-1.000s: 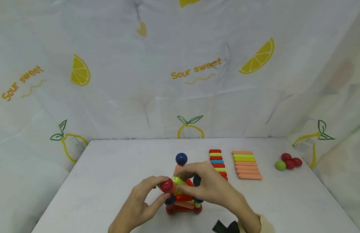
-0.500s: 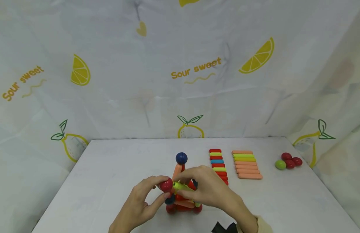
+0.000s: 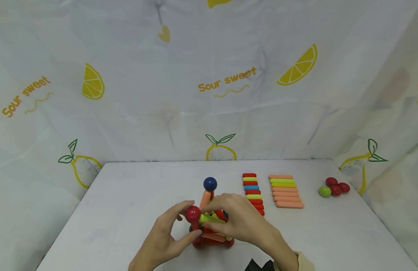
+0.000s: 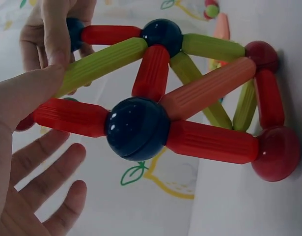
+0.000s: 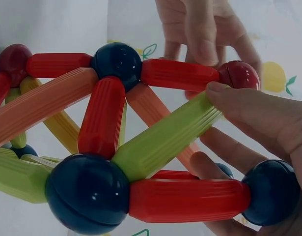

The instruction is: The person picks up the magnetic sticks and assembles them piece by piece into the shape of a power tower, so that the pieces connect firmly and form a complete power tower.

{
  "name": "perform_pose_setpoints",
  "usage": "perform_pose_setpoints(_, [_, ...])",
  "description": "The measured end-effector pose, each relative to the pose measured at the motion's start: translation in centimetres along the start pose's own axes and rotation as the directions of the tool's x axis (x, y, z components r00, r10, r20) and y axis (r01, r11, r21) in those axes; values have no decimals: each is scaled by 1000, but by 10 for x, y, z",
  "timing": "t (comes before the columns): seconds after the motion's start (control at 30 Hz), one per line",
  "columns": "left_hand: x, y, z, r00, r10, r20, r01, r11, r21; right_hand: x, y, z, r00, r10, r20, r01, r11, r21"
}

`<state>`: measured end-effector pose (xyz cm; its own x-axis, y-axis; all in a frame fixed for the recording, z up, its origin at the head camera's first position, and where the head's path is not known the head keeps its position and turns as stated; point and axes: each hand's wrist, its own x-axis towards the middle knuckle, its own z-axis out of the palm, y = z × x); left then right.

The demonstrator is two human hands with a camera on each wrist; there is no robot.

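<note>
Ball-and-rod toy frame (image 4: 153,73) stands on the white table (image 3: 127,210), near the front edge of our head view, between the two hands. Red balls form its visible lower corners; navy balls link the rods higher up.

Left hand (image 3: 169,235): thumb and forefinger curl in around the red ball (image 3: 193,213) and the red rod (image 5: 180,73) under it; which of the two takes more of the pinch, we cannot tell. Its other fingers spread loosely behind. Right hand (image 3: 240,218): thumb and fingertip pinch the lime rod (image 5: 168,137) near its upper end, just beside that red ball. Whether rod end and ball touch, we cannot make out. The rod's lower end meets a navy ball (image 5: 87,194).

Handling, as we judge it: pieces light, hard and stiff, probably plastic. Balls look glossy, so likely slippery and inclined to roll; the rods' ribbed sides should give better purchase. Joints look like mere contact, perhaps magnetic, so we expect the weak point there. Best hold: lime rod by its ribbed flanks, leaving the end face bare; red rod steadied close under its ball, squeezing gently, since a sideways shove could fold the frame.
</note>
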<state>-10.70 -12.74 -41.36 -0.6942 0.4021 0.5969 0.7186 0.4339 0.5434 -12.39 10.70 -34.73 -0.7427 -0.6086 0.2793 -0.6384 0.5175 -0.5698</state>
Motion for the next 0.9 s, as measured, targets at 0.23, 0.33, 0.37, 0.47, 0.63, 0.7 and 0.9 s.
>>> perform_pose_setpoints(0.23, [-4,-13,13,937,-280,208,299,952,-65,-11,6,-8,986,10,-165,2,998,70])
perform_pose_setpoints(0.33, [-3,-17,15,917,-315,244,345,934,-93,-18,16,-17,961,21,-276,-11,999,35])
perform_pose_setpoints(0.37, [-3,-17,15,910,-327,255,359,928,-94,-20,20,-21,949,36,-313,-32,999,20])
perform_pose_setpoints(0.47, [-1,-20,14,901,-334,276,371,924,-91,-29,37,-31,912,108,-395,-120,993,-6])
perform_pose_setpoints(0.63, [-1,-27,9,889,-313,334,369,921,-120,-43,70,-43,870,184,-458,-223,974,-31])
perform_pose_setpoints(0.7, [0,-30,6,882,-302,362,372,918,-141,-49,81,-44,861,215,-461,-259,965,-34])
perform_pose_setpoints(0.9, [0,-36,5,892,-312,328,373,917,-141,-62,107,-43,847,324,-421,-374,927,-40])
